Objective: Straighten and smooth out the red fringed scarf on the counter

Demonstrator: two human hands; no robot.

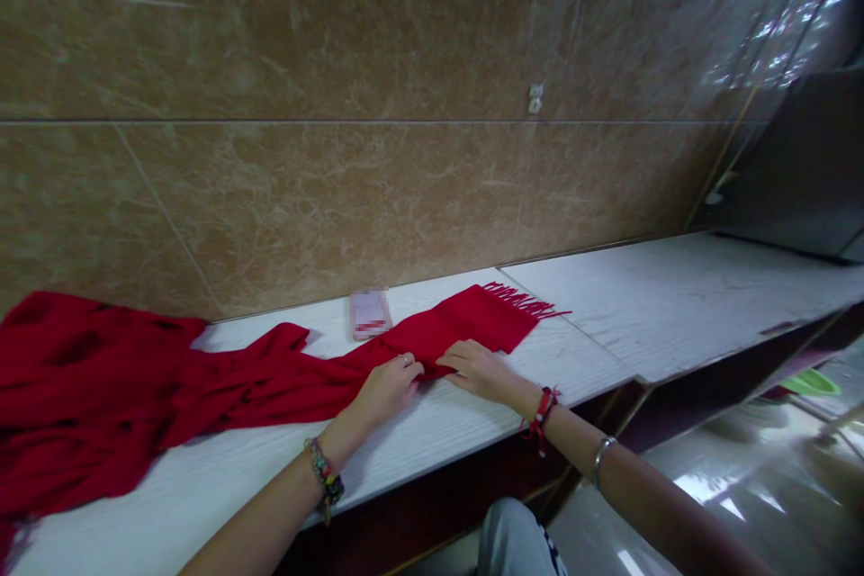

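A long red scarf [222, 378] with a fringed end [526, 301] lies along a white shelf [675, 297] against a brown marble wall. My left hand [388, 385] is closed, pinching the scarf's near edge; it wears a ring and a beaded bracelet. My right hand [481, 369] lies on the scarf just to the right, fingers curled onto the cloth, with a red string and a bangle on the wrist. The scarf's left part is bunched in a loose heap [67, 387].
A small pink-white packet [369, 313] lies on the shelf behind the scarf, by the wall. A dark appliance [796, 171] stands at the shelf's far right. Below, a green object [810, 382] sits on the glossy floor. My knee [517, 540] shows beneath.
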